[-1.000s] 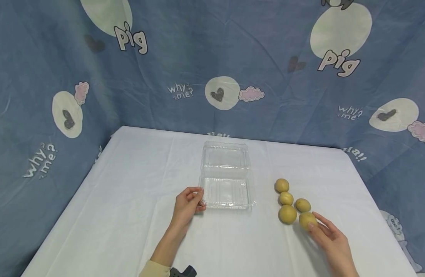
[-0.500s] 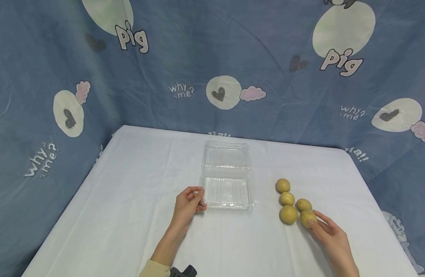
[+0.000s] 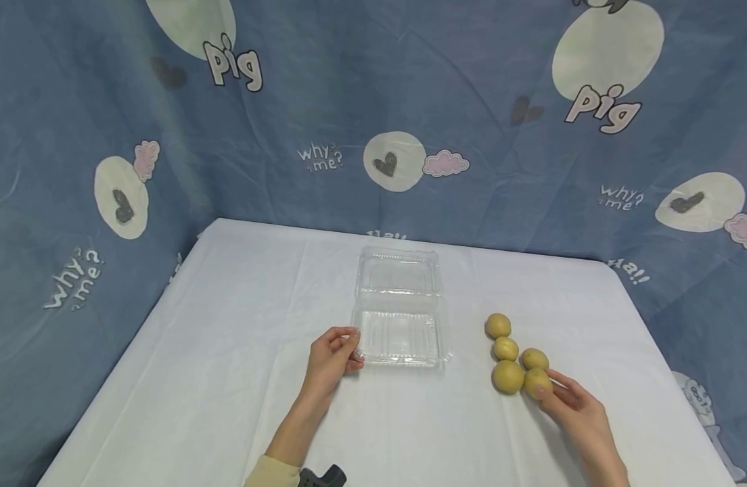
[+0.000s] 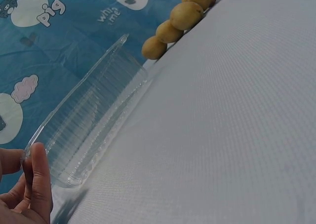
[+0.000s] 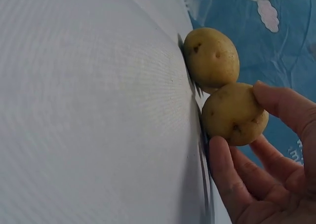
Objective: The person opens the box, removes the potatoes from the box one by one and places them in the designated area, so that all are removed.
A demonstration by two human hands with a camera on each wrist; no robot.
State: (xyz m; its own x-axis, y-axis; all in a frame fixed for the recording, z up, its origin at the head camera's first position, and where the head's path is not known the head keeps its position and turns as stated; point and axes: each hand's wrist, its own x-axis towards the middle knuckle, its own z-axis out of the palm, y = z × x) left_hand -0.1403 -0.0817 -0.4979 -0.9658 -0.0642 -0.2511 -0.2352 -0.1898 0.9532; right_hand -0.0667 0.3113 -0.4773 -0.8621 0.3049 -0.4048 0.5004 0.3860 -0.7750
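Observation:
A clear plastic clamshell container (image 3: 400, 338) lies with its lid (image 3: 399, 274) folded back, away from me. My left hand (image 3: 331, 358) pinches the near left corner of its rim between thumb and fingers, which the left wrist view shows close up. To the right, my right hand (image 3: 577, 412) grips a potato (image 5: 232, 118) between thumb and fingertips, low at the cloth. Right against it sits a larger potato (image 3: 508, 377). Several other potatoes form the rest of the cluster: a small one (image 3: 505, 349), one at the far end (image 3: 498, 325), and one behind the held potato (image 3: 534, 360).
A white cloth (image 3: 258, 291) covers the table. Blue printed fabric (image 3: 276, 115) hangs behind it and along both sides. A dark band (image 3: 322, 476) is on the left wrist, beside a beige sleeve (image 3: 273, 472).
My right hand has shifted slightly left with its potato, narrowing the gap to the larger potato beside it. The left hand and the container stay as they were.

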